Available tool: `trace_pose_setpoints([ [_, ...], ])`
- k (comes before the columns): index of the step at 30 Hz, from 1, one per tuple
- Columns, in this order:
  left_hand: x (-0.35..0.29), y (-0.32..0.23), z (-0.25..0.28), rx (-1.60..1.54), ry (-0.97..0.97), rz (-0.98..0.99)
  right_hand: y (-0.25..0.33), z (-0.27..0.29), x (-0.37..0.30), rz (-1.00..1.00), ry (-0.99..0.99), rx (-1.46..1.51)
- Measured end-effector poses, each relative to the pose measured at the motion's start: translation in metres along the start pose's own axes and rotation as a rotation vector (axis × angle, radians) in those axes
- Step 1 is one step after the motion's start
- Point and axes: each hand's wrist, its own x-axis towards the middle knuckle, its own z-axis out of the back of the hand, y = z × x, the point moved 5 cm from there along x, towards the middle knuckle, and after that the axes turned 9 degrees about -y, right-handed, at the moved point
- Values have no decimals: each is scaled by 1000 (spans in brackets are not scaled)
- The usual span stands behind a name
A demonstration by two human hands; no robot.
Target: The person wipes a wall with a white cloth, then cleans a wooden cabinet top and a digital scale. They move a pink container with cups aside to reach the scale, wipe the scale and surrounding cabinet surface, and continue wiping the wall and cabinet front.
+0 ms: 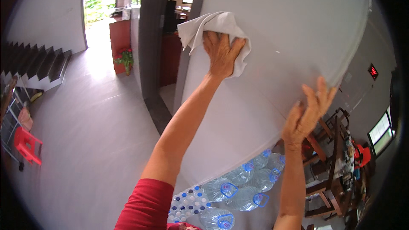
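A pale grey cloth [217,22] lies bunched against a broad, smooth white wall surface [294,12]. My left hand [221,53] holds it there, fingers spread into its folds and the arm stretched up and forward. Lower and to the right, my right hand [310,113] is raised close to the same surface with its fingers apart and nothing in it. Whether its fingertips touch the surface cannot be made out. A small light mark [277,51] shows on the white between and above the two hands.
Several large clear water bottles [245,198] with blue handles stand below the surface, beside small capped bottles [187,202]. Wooden furniture [334,166] is at right. Left are a dark doorframe [151,38], a red plastic stool [28,145], stairs [36,61] and a potted plant [124,59].
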Motion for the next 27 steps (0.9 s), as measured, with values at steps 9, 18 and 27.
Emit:
trace_pose_setpoints([
  [9,3,-25,-8,-75,-51,-40,2,2,5,67,83,-173],
  [18,-155,-71,28,-217,350,-40,8,0,5,64,63,-202],
  [27,-303,-24,61,-812,35,1182,16,-4,9,89,-22,-202],
])
